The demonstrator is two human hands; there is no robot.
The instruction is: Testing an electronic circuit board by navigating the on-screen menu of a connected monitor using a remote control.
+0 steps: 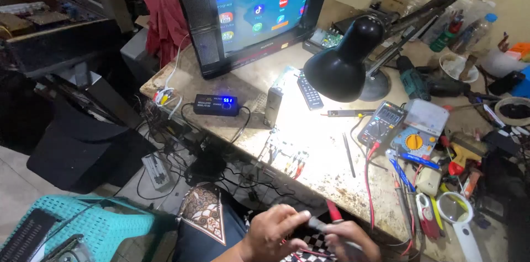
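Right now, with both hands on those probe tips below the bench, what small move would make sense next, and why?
Probably lift the red probe up to the small circuit board lying under the black lamp. The left hand and right hand pinch the probes low over the lap, their red lead runs up to the dark multimeter, and the lit board sits just above.
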